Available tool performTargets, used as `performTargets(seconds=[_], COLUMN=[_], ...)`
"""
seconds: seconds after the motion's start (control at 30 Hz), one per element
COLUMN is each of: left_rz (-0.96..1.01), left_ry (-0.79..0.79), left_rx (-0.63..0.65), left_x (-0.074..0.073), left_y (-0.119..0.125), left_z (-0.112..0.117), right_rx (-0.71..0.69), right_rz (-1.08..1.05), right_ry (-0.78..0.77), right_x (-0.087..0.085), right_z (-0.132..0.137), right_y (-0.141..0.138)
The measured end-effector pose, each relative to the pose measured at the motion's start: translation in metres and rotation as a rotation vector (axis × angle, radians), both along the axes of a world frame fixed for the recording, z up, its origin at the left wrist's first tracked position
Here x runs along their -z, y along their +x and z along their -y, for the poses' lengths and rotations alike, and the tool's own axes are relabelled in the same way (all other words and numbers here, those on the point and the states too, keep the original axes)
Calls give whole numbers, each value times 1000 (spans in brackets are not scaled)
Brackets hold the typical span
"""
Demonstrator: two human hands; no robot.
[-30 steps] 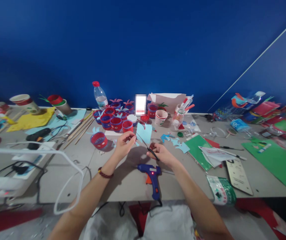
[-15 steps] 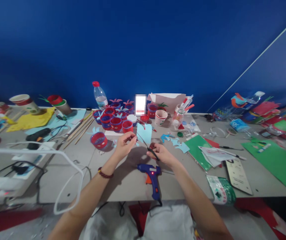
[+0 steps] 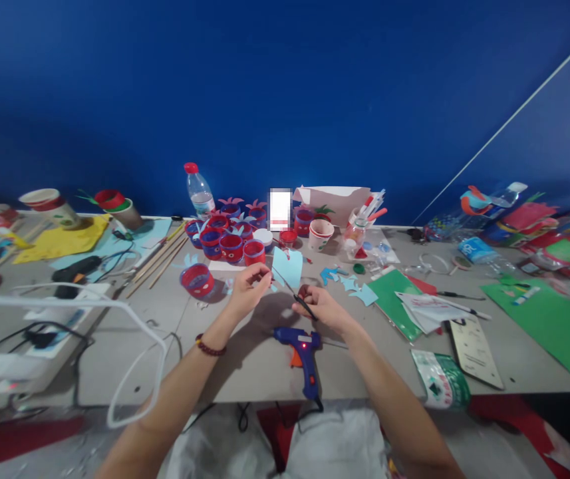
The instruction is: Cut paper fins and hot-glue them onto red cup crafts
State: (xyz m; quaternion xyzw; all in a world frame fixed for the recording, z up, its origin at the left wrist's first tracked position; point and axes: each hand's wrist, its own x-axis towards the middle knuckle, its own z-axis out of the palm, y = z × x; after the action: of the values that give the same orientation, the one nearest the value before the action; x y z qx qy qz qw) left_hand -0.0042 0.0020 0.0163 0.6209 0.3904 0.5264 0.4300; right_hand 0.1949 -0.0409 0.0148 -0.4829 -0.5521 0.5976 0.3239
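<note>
Metal-look tool (image 3: 305, 308), smooth plas. glue gun (image 3: 308, 364), matt lt-blue paper (image 3: 288, 268), wood sticks (image 3: 161, 259)

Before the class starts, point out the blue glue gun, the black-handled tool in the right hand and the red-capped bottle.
Blue glue gun (image 3: 307, 354), head view: upper part of its grip.
Black-handled tool (image 3: 306, 307), head view: its dark handle.
Red-capped bottle (image 3: 199, 187), head view: its clear body.

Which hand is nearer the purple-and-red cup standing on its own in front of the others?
The left hand. It is a little to the right of the purple-and-red cup, not touching it; the right hand is farther right, holding dark-handled scissors.
</note>
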Motion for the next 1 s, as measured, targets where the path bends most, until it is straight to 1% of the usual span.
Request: performTargets(seconds=[0.2,0.43,0.67,0.83,1.0], left_rz=[52,47,96,112,123], left_ry=[-73,-113,-163,-157,-158], left_rx=[31,62,33,28,20], left_x=[-2,-5,-3,2,-1], left_y=[1,3,4,3,3], left_z=[1,2,1,-1,0], right_rx=[0,1,-50,-44,-48], right_rz=[-14,-60,-63,-38,-36], right_ry=[-12,-58,-44,-51,-38], right_x=[5,-8,-6,-8,-6], right_z=[-1,2,1,1,1], right_y=[1,-3,0,-1,0])
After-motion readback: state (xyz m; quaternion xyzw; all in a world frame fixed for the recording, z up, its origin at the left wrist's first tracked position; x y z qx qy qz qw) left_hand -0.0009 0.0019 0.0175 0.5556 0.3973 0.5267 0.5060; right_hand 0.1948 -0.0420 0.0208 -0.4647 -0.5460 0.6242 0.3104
